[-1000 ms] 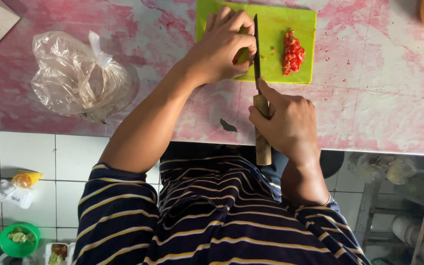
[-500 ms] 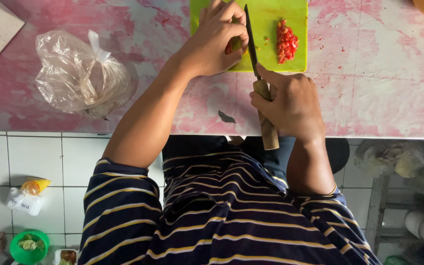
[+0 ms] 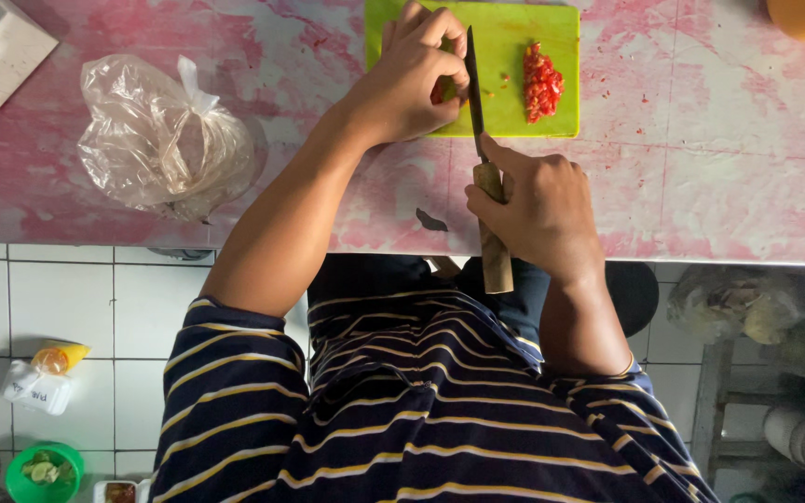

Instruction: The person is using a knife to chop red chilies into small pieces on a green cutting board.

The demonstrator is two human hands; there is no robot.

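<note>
Red chilli being sliced on a green cutting board

A whole red chilli [image 3: 436, 91] is being pinned under curled fingers on the green cutting board [image 3: 514, 116], the dark blade of a wooden-handled knife [image 3: 482, 158] being held upright just beside it; chopped red chilli [image 3: 541, 82] is lying heaped nearby.

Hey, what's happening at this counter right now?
A person in a striped shirt is chopping red chili on a green cutting board. The right hand grips the wooden handle of a knife, blade down on the board. The left hand pins a red piece against the blade. A pile of chopped chili lies to the right of the blade. A knotted clear plastic bag sits on the pink counter.
</note>
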